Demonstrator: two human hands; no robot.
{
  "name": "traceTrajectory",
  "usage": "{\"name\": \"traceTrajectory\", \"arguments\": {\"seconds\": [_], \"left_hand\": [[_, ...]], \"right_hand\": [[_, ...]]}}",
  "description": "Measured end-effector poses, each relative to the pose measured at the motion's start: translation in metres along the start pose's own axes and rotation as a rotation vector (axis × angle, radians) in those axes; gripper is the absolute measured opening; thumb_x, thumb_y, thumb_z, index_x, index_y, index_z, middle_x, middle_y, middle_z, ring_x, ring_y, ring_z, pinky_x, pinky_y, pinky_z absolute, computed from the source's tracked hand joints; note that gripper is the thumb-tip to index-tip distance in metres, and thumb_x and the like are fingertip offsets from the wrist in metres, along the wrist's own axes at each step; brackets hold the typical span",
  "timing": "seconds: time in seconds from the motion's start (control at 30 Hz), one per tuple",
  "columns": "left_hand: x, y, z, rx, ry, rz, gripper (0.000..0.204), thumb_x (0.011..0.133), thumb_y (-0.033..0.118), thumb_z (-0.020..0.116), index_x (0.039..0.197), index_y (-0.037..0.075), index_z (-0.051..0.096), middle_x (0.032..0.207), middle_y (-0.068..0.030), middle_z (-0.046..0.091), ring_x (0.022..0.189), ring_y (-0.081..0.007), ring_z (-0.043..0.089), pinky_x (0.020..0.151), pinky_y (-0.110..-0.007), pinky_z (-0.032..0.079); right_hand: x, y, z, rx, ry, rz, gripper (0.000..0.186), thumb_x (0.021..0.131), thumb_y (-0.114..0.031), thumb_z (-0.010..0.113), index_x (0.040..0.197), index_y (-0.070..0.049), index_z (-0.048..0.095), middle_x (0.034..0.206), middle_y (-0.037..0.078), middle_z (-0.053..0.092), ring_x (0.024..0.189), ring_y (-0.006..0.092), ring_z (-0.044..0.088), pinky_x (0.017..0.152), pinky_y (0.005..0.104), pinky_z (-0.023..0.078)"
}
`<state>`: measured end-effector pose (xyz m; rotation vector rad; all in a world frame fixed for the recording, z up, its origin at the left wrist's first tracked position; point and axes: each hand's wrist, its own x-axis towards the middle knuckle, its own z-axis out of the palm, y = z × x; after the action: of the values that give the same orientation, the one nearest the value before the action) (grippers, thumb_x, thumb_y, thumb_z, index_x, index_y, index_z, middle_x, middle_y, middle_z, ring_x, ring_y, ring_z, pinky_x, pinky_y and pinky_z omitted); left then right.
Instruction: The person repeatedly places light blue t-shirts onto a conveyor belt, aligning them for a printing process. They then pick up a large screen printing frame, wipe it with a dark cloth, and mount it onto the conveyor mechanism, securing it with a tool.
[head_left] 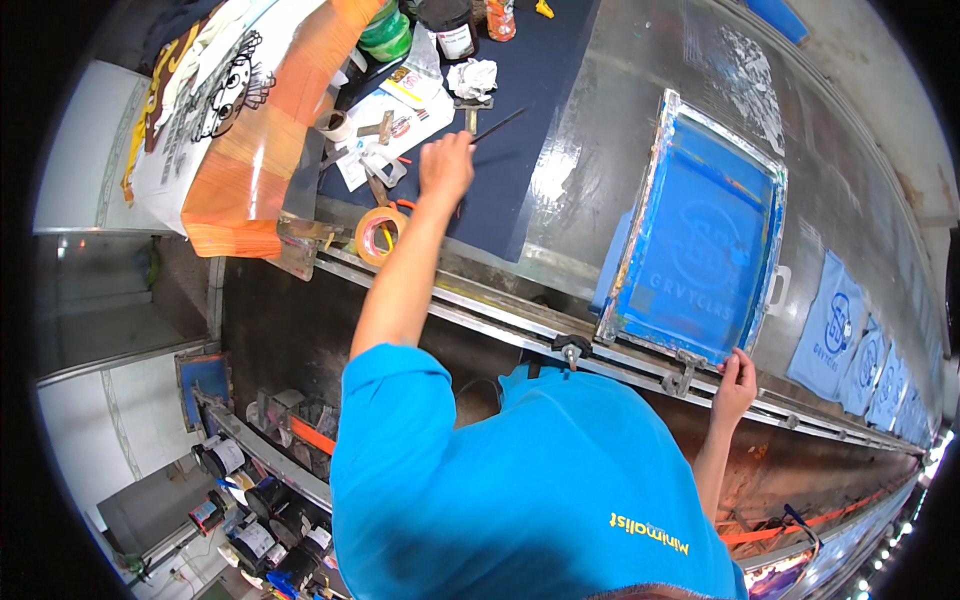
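Note:
My left hand (447,170) is closed over the dark blue table covering, and a thin dark rod (500,123) sticks out of it to the upper right. The rod's other end is hidden in my fingers. On the right lies a screen-printing frame (652,190) with blue mesh and ink-stained edges, lying over the metal table. My right hand (735,388) pinches the near right corner of this frame with its fingertips. Beside my left hand are a small scraper (472,118), a crumpled white paper (472,78) and a printed sheet (405,128).
A roll of tan tape (380,237) sits by the table's near edge. Ink tubs (385,35) stand at the far left. Metal clamps (572,350) sit on the near rail. Printed blue fabric pieces (832,330) line the right side. More containers (250,540) are at lower left.

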<state>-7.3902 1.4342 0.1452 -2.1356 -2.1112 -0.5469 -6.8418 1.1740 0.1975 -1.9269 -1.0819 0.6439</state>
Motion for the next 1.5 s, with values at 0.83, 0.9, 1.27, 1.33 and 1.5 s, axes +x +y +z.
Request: {"name": "traceTrajectory", "arguments": {"seconds": [0.83, 0.9, 1.27, 1.33, 1.5], "left_hand": [[-0.220, 0.351, -0.003, -0.317, -0.363, 0.478, 0.047, 0.075, 0.020, 0.079, 0.118, 0.007, 0.063, 0.109, -0.0117, 0.061, 0.105, -0.0334, 0.055, 0.087, -0.043, 0.044], [-0.215, 0.357, 0.004, -0.281, -0.350, 0.530, 0.046, 0.074, 0.021, 0.079, 0.115, 0.009, 0.064, 0.107, -0.0111, 0.061, 0.105, -0.0330, 0.056, 0.089, -0.045, 0.043], [-0.164, 0.380, -0.094, -0.277, -0.155, 0.660, 0.041, 0.083, 0.031, 0.073, 0.112, 0.005, 0.061, 0.105, -0.0139, 0.062, 0.098, -0.0345, 0.059, 0.085, -0.045, 0.044], [-0.146, 0.386, -0.115, -0.248, -0.120, 0.733, 0.037, 0.091, 0.033, 0.065, 0.113, 0.004, 0.060, 0.100, -0.0145, 0.060, 0.095, -0.0339, 0.059, 0.084, -0.044, 0.045], [-0.124, 0.391, -0.117, -0.153, -0.090, 0.796, 0.056, 0.078, 0.055, 0.069, 0.099, 0.004, 0.060, 0.088, -0.0104, 0.056, 0.087, -0.0286, 0.059, 0.079, -0.038, 0.047]], "right_hand": [[-0.034, 0.088, -0.086, 0.263, -0.342, 0.274, 0.029, 0.088, -0.031, 0.072, 0.092, -0.003, 0.064, 0.072, 0.001, 0.060, 0.067, 0.0096, 0.054, 0.064, 0.0265, 0.046], [-0.035, 0.092, -0.096, 0.335, -0.367, 0.345, 0.029, 0.089, -0.031, 0.071, 0.094, -0.003, 0.065, 0.070, 0.000, 0.058, 0.066, 0.0105, 0.053, 0.063, 0.0271, 0.045], [-0.035, 0.073, -0.097, 0.344, -0.264, -0.002, 0.033, 0.089, -0.019, 0.067, 0.118, -0.006, 0.060, 0.085, 0.008, 0.063, 0.076, 0.0139, 0.059, 0.070, 0.0302, 0.050], [-0.032, 0.053, -0.101, 0.141, -0.314, -0.362, 0.023, 0.090, -0.018, 0.063, 0.109, -0.005, 0.060, 0.088, 0.009, 0.062, 0.074, 0.0150, 0.060, 0.070, 0.0295, 0.051], [-0.028, 0.039, -0.077, 0.779, -0.338, -0.052, 0.017, 0.103, -0.020, 0.048, 0.100, -0.005, 0.056, 0.076, 0.003, 0.057, 0.062, 0.0068, 0.053, 0.052, 0.0203, 0.042]]}}
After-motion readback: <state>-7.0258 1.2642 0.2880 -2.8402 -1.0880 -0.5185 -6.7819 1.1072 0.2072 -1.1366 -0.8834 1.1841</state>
